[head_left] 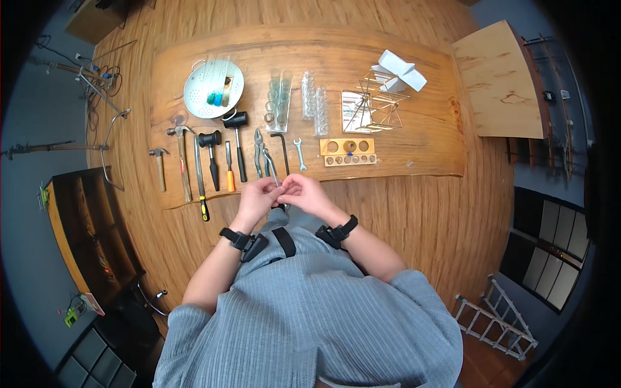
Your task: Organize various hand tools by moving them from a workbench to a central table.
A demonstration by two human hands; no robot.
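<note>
My left hand and my right hand meet at the table's near edge, fingertips pinched together. Between them shows a slim grey rod; its kind is unclear, and my fingers hide its lower part. Just beyond my hands lie pliers, a black hex key and an open-ended wrench. Left of these are a black rubber mallet, an orange-handled chisel, a black-headed hammer, a file with a yellow-black handle and two claw hammers, one large, one small.
Farther back on the wooden table stand a white colander with small bottles inside, rows of clear glasses, a wooden block with holes, a gold wire frame and white cloth. A stepladder stands behind right.
</note>
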